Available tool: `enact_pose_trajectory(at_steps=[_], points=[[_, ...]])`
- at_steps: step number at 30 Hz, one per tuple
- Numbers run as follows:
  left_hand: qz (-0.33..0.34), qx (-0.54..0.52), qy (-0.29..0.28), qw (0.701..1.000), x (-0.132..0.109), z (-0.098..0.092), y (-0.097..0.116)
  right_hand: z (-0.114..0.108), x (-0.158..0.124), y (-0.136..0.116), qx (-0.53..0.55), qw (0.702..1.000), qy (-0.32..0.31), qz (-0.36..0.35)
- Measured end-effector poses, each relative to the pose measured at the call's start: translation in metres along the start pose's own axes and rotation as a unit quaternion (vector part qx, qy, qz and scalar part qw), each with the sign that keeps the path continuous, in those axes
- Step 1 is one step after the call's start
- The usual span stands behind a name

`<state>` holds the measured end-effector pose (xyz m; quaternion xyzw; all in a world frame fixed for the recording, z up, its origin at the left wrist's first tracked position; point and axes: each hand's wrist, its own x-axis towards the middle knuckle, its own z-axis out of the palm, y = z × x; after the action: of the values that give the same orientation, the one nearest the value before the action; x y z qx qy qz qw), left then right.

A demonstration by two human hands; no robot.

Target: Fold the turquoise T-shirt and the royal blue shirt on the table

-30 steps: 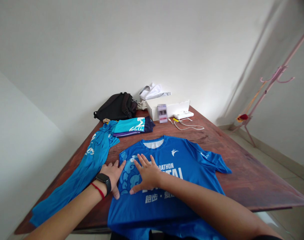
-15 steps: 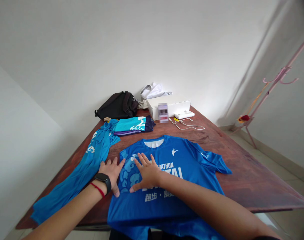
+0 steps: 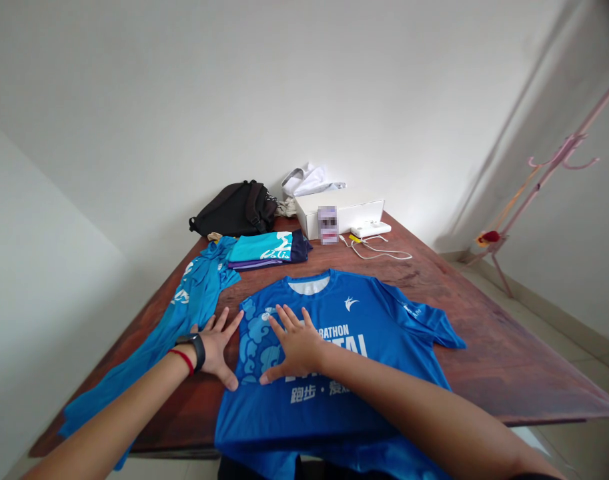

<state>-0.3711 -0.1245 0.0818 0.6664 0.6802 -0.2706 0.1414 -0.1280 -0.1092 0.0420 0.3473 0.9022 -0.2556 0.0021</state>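
A blue T-shirt [image 3: 379, 317] with white lettering lies spread on the table, its collar toward the wall and its hem hanging over the near edge. The right-side sleeve sticks out; on the left side no sleeve shows, and that edge looks straight. My right hand [image 3: 299, 343] rests flat on the shirt's left chest with fingers spread. At the shirt's left edge is my left hand [image 3: 217, 350], fingers apart, its thumb touching the fabric. A dark watch and a red cord circle the left wrist.
Left of the shirt lies a rumpled blue garment [image 3: 154, 353] reaching the near edge. Behind it are a folded stack of clothes [image 3: 264, 248] and a black bag [image 3: 234, 210]. A white box [image 3: 357, 215], a cable [image 3: 384, 255] and a pink coat stand [image 3: 539, 180] are farther right.
My left hand has shifted slightly left and rotated, its fingers spreading wider. My right hand stays in place on the shirt.
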Motion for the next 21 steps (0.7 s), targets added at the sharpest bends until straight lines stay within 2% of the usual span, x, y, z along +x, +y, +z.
enact_pose_trajectory(at_steps=[4,10,21], points=[[-0.003,0.0,-0.019,1.0,0.0008,-0.0004,-0.0013,0.0,0.0002,-0.0004,-0.002,1.0,0.001,0.0],[-0.003,-0.001,0.001,1.0,-0.0018,-0.0003,0.0002,-0.0004,0.0,-0.0006,-0.002,1.0,0.003,-0.002],[0.005,-0.01,-0.016,1.0,0.0001,-0.0011,-0.0009,-0.0004,-0.0002,-0.001,-0.005,1.0,-0.001,0.003]])
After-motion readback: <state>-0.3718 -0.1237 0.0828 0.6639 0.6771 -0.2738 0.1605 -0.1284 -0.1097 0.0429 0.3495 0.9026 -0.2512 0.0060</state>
